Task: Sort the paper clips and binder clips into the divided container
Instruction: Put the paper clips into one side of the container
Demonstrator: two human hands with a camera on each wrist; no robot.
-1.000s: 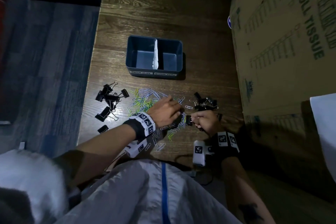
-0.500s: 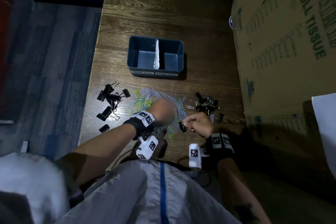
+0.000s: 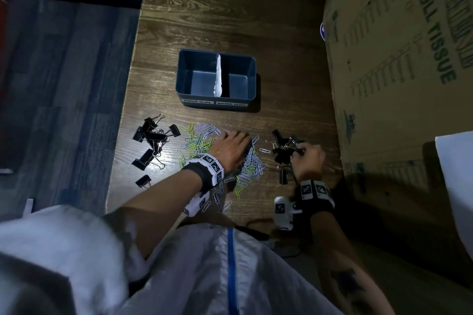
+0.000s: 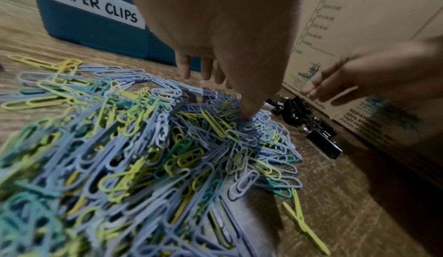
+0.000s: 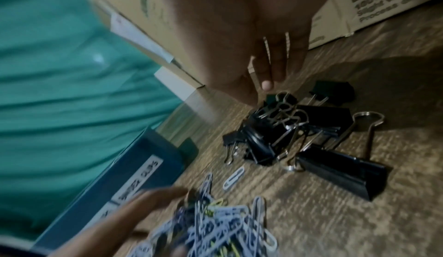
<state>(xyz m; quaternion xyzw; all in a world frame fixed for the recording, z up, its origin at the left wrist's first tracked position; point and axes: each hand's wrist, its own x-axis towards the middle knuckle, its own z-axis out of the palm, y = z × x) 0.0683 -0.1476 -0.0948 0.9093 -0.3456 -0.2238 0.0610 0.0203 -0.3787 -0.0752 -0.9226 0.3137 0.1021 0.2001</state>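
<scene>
A blue divided container [image 3: 217,103] stands mid-table, labelled for paper clips on the left [image 4: 91,30] and binder clips on the right [image 5: 115,175]; both halves look empty. Coloured paper clips [image 3: 252,166] lie heaped in front of it. My left hand [image 3: 231,147] rests on that heap [image 4: 143,138] with fingers straight and the thumb tip [image 4: 248,109] touching the clips. My right hand [image 3: 308,157] hovers over a small cluster of black binder clips [image 3: 282,151]. Silver wire handles show between its curled fingers [image 5: 275,67], just above the cluster [image 5: 275,134].
More black binder clips [image 3: 151,135] lie scattered near the table's left edge. A big cardboard box [image 3: 396,59] walls off the right side, close to the right-hand cluster. Blue-grey floor [image 3: 64,110] lies beyond the left edge.
My right hand has carried a black binder clip from the paper-clip heap rightward to the right-hand cluster. My left hand has slid forward over the heap and flattened.
</scene>
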